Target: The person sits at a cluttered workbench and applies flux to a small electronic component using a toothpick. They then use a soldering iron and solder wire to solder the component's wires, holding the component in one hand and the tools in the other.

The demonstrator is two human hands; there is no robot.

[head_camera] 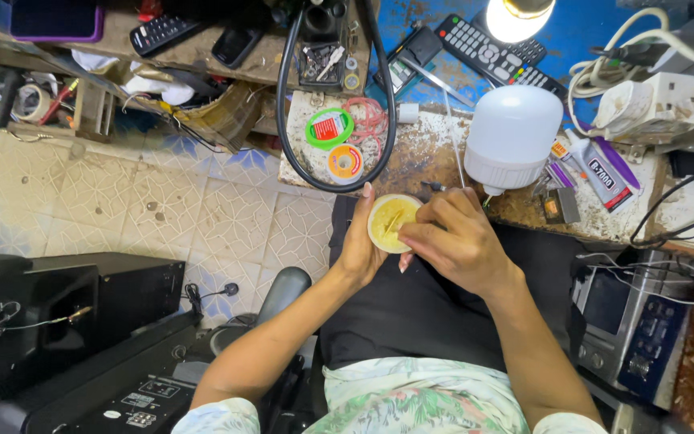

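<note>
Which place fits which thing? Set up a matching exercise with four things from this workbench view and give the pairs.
Things:
1. round tin of yellow paste
2. white bulb housing
3. black cable loop
4. grey remote control

Places:
A. on the blue surface by the lit lamp
B. on the bench edge, just above the right hand
C. cupped in the left hand
D. around two small solder-wick reels

Pairs: 1-C, 2-B, 3-D, 4-A
</note>
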